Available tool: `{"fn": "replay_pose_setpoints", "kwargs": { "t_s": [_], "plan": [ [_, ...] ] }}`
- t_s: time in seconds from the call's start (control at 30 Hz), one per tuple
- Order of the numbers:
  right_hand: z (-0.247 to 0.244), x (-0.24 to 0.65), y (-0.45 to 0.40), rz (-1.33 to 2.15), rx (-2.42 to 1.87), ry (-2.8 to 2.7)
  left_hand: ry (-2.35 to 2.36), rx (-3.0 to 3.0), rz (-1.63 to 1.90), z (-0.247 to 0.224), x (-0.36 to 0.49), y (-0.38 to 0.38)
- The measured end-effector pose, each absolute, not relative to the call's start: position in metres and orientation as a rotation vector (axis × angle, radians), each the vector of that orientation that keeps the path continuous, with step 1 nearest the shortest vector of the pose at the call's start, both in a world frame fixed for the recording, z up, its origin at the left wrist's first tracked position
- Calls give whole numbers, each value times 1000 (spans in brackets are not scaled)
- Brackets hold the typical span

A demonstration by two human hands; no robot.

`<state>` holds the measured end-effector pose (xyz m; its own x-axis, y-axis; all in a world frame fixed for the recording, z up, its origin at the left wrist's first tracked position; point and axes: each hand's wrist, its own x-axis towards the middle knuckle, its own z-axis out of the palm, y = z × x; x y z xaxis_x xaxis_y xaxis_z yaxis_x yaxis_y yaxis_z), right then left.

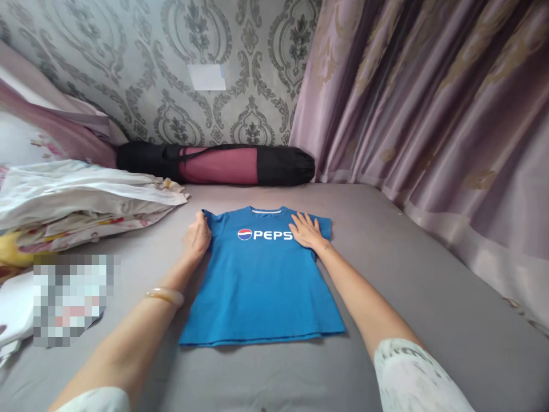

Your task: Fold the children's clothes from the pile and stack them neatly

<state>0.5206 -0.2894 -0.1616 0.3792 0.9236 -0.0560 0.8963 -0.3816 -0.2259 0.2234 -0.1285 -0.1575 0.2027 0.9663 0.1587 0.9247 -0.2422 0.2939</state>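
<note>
The end of the white lettering (273, 235) on the blue T-shirt (261, 286) is covered by the right hand (305, 230), its grip spread wide and pressed flat near the shoulder. The opposite sleeve (218, 224) is pinched at its edge in the narrow grip of the left hand (198, 236), whose fingertips are partly hidden. The shirt is laid flat on the grey sheet (386, 257), collar (266, 211) pointed away, long axis directed forward from the person. An object (75, 303) at left is obscured by pixelation

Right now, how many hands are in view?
2: the left hand holds one sleeve of the blue shirt; the right hand lies spread on it near the other sleeve.
</note>
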Motion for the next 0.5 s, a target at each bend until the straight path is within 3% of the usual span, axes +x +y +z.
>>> {"fn": "replay_pose_setpoints", "kwargs": {
  "t_s": [0.2, 0.5],
  "plan": [
    [-168, 524, -290, 225, -2486, -1624, 1908, 2403, 328, -161, 216, -125],
    [-160, 531, -300, 240, -2228, -1457, 1870, 2022, 646, -153, 196, -125]
  ]
}}
